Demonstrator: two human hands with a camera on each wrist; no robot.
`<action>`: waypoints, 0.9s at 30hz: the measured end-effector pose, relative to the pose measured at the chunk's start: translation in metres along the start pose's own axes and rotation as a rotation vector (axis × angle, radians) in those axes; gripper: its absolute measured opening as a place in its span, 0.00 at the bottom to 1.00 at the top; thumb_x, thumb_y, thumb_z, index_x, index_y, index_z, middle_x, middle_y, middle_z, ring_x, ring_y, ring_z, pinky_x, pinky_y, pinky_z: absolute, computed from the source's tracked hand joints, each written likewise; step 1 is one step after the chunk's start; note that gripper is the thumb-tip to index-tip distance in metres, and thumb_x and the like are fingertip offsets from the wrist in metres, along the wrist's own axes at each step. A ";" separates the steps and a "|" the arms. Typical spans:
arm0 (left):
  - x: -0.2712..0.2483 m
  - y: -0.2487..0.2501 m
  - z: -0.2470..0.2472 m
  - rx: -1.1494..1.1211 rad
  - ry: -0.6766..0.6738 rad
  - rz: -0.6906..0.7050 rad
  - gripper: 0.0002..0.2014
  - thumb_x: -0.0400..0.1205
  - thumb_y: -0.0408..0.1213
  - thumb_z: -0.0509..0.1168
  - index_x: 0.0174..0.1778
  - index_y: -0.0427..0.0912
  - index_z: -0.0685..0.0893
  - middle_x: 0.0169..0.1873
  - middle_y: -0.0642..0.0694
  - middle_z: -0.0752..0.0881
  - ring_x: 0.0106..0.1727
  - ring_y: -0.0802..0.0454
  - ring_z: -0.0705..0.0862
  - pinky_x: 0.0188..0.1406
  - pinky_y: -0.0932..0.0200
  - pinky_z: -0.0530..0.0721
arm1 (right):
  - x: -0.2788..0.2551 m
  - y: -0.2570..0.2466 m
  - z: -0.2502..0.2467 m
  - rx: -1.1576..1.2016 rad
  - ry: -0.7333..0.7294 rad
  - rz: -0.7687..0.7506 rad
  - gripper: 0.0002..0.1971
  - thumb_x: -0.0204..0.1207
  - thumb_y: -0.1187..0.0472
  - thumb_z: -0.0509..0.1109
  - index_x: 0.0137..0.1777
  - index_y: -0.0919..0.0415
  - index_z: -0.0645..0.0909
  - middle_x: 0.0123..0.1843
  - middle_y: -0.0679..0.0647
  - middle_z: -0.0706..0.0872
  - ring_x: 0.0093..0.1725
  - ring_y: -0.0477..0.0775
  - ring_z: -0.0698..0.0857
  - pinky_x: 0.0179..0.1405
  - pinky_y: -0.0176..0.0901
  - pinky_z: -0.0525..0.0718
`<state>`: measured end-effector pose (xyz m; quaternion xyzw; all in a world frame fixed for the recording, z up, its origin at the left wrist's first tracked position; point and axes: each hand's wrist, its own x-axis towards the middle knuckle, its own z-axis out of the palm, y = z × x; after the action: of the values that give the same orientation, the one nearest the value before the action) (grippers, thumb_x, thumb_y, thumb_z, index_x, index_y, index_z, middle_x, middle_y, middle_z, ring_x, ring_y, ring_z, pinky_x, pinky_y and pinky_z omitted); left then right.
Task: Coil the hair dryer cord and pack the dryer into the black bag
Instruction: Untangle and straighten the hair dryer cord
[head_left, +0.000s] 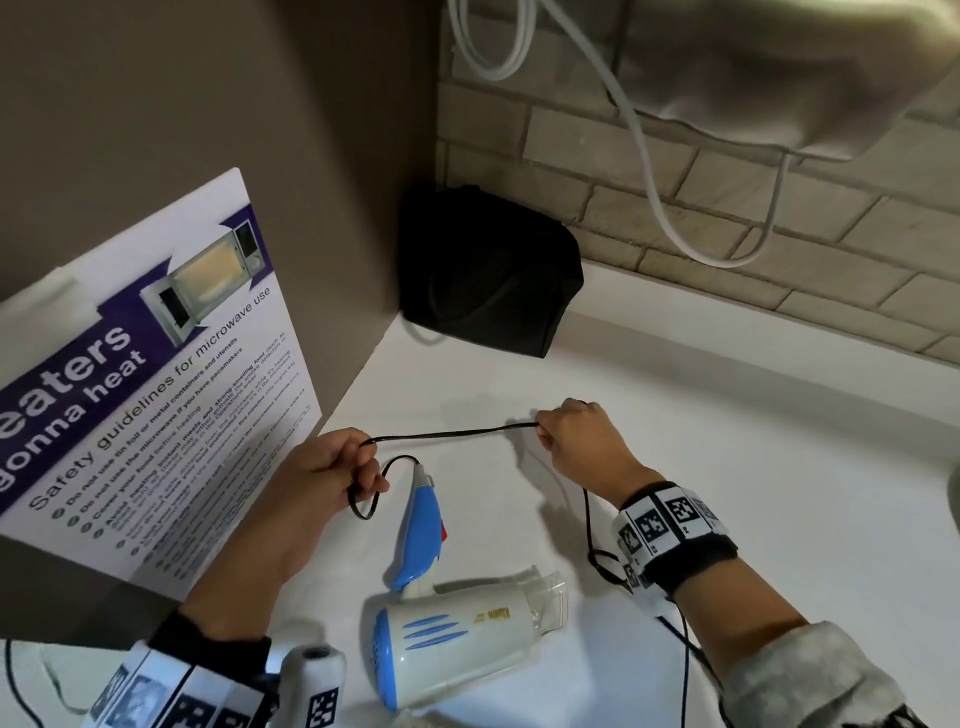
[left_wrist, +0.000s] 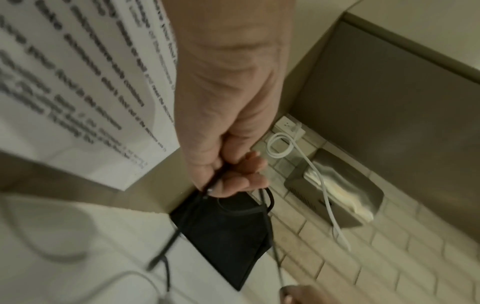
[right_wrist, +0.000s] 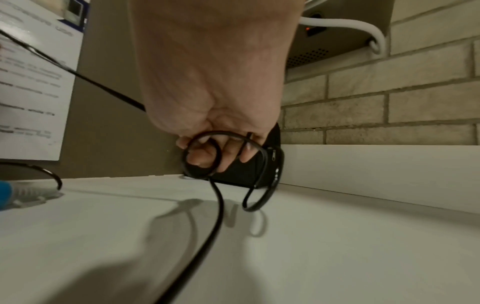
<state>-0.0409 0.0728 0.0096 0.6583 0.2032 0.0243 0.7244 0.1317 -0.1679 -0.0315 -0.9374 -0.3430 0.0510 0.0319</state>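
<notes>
A white tabletop (head_left: 727, 467) runs into a corner between a brown panel and a brick wall. Nearest, the dryer (head_left: 457, 639) lies on its side between the forearms, apart from both hands. Beyond it, the left hand (head_left: 322, 478) clenches round the cord (head_left: 452, 434) with a small loop hanging below; the right hand (head_left: 582, 436) pinches the same cord, stretched between them. A poster (head_left: 156, 374) leans at the left. Farthest, the bag (head_left: 488, 270) stands in the corner.
</notes>
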 end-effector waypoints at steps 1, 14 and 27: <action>-0.003 0.000 -0.001 0.027 -0.015 0.012 0.18 0.84 0.17 0.48 0.31 0.36 0.71 0.20 0.53 0.76 0.25 0.59 0.81 0.45 0.52 0.80 | -0.001 0.003 -0.001 -0.017 0.001 0.006 0.07 0.74 0.67 0.60 0.41 0.58 0.79 0.33 0.50 0.78 0.46 0.57 0.79 0.43 0.43 0.65; -0.005 -0.008 -0.012 0.004 -0.011 -0.018 0.19 0.79 0.10 0.46 0.31 0.35 0.71 0.20 0.52 0.76 0.25 0.58 0.81 0.42 0.58 0.84 | -0.009 0.024 0.008 0.019 -0.024 0.166 0.11 0.80 0.62 0.56 0.47 0.56 0.80 0.45 0.53 0.87 0.51 0.58 0.82 0.51 0.49 0.71; 0.015 -0.044 0.004 1.129 0.102 0.107 0.26 0.77 0.22 0.56 0.70 0.43 0.77 0.59 0.42 0.85 0.56 0.43 0.84 0.55 0.48 0.82 | -0.031 0.011 -0.039 0.129 -0.051 0.210 0.13 0.73 0.69 0.60 0.36 0.50 0.80 0.38 0.48 0.88 0.43 0.55 0.85 0.51 0.46 0.80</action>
<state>-0.0356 0.0676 -0.0369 0.9508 0.1858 -0.0197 0.2471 0.1198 -0.1970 0.0082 -0.9625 -0.2398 0.0999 0.0781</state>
